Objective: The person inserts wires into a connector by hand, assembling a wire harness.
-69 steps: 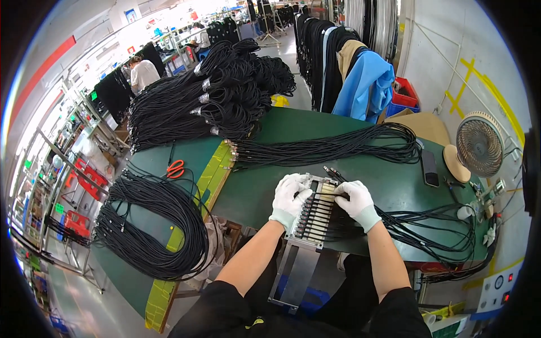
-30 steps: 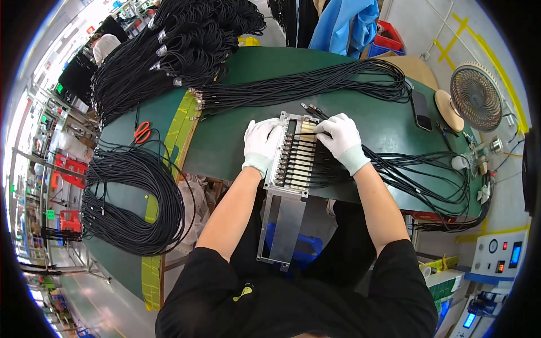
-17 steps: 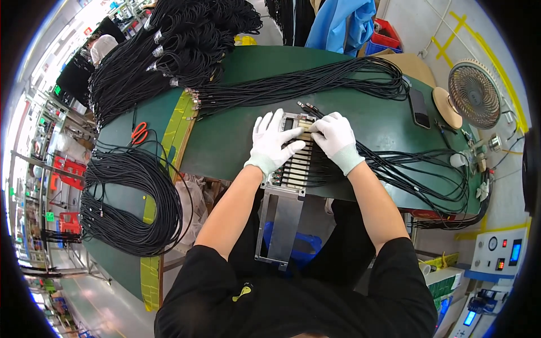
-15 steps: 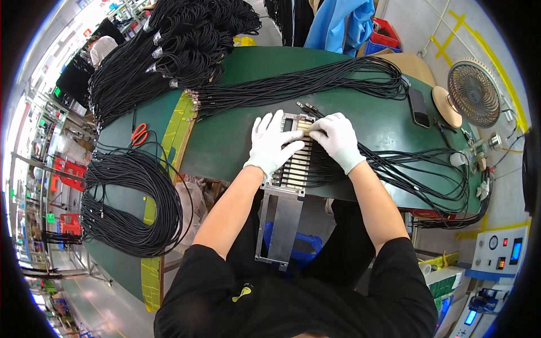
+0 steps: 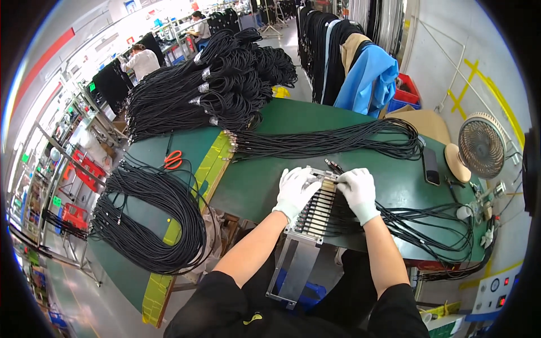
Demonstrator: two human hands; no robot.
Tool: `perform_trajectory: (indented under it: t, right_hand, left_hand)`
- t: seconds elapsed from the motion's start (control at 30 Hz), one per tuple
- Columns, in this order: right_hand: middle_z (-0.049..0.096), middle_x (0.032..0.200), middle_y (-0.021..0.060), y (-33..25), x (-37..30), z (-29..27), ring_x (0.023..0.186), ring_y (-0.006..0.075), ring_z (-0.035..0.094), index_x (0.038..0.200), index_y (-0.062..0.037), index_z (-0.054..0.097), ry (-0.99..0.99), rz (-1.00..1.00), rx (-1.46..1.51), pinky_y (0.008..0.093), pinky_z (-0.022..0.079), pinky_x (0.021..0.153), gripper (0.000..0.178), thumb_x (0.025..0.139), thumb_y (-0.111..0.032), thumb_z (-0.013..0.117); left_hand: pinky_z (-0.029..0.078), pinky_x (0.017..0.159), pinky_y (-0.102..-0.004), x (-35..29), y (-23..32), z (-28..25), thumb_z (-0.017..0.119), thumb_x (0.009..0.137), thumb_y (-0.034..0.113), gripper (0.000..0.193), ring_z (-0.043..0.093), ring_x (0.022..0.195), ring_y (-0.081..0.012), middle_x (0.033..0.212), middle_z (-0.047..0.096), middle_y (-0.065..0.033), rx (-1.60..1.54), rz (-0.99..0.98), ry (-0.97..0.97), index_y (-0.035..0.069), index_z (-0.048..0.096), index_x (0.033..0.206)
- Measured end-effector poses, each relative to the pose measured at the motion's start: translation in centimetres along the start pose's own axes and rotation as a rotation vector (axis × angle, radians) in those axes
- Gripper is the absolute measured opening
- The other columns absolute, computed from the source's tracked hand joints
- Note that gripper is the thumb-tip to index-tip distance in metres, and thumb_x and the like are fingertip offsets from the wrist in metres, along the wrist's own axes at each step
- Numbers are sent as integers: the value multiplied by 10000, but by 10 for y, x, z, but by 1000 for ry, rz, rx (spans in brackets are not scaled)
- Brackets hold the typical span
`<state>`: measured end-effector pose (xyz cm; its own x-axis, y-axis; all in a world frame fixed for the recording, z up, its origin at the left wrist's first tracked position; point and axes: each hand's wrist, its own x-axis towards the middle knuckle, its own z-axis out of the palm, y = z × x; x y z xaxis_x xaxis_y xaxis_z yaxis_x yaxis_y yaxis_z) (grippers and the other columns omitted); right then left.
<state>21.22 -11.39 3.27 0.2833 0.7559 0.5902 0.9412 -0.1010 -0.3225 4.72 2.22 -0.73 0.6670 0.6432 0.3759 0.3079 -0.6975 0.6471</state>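
Observation:
A long metal fixture with a row of slots sits at the table's near edge, partly overhanging it. Several black cables lead from its right side, and their ends lie side by side in the slots. My left hand, in a white glove, rests at the fixture's far left corner, fingers apart. At the far right corner my gloved right hand is closed in a pinch; its fingertips hide what they hold. Loose cable connectors poke out just beyond the right hand.
A cable coil and red-handled scissors lie left, below piled cable bundles. Another bundle stretches across the back. A phone and fan stand right. Two people are far off.
The view has tilted up, so the table sits lower in it. My left hand has drawn its fingers in at the fixture's far end. My right hand has shifted to the fixture's right edge.

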Motion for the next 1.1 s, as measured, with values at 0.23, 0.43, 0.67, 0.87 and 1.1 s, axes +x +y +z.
perform_trajectory:
  t: [0.23, 0.43, 0.67, 0.87, 1.1]
  right_hand:
    - [694, 912, 65, -23, 1, 4, 942, 301, 605, 919, -104, 710, -77, -37, 227, 408, 477, 841, 241, 720, -218, 784]
    - [712, 857, 112, -19, 2, -3, 821, 320, 647, 894, -82, 737, -175, 96, 215, 413, 512, 757, 155, 786, -190, 711]
    - [680, 793, 102, 5, -4, -4, 793, 314, 609, 825, -84, 703, -86, 31, 209, 408, 483, 739, 99, 787, -175, 702]
    - [652, 736, 66, 8, 0, -2, 773, 290, 598, 816, -113, 699, -113, 82, 109, 401, 482, 721, 102, 802, -214, 689]
    - [643, 725, 68, 10, -4, 1, 777, 285, 597, 813, -117, 705, -126, 81, 64, 408, 482, 723, 106, 817, -221, 684]
  left_hand:
    - [263, 1143, -491, 8, 0, -7, 701, 835, 270, 167, 472, 1287, -267, 1259, 624, -51, -140, 229, 1, 107, 685, 865]
    - [402, 1018, -436, 4, -3, -11, 712, 825, 176, 128, 565, 1137, -332, 1159, 669, -98, -89, 260, 211, 53, 679, 836]
    - [326, 1106, -464, 9, -2, -4, 663, 877, 249, 166, 605, 1106, -266, 1098, 690, -58, -134, 24, 195, 115, 684, 972]
    - [282, 1140, -447, 9, -13, -6, 571, 936, 277, 208, 598, 1118, -218, 1114, 686, -24, -56, -21, 95, 140, 697, 1029]
    - [276, 1146, -440, 4, -10, -4, 557, 943, 276, 222, 601, 1118, -204, 1119, 690, -22, -70, -18, 95, 139, 706, 1037]
